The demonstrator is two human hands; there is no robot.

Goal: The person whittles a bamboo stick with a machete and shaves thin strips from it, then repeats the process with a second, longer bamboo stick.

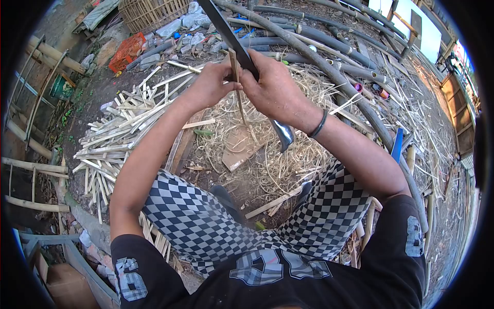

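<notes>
Orange crate [127, 52] upper left, woven basket [153, 14] just beyond, litter and stones [191, 26] to its right. Green container [62, 88] far left, bamboo rails [35, 165] below it. Brown box [71, 289] lower left, white panel [428, 37] upper right

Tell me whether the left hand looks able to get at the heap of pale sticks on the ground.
Probably yes, once freed: the left hand pinches a thin strip beside the knife, but nothing appears to stand between it and the heap of pale sticks on its left.
</notes>
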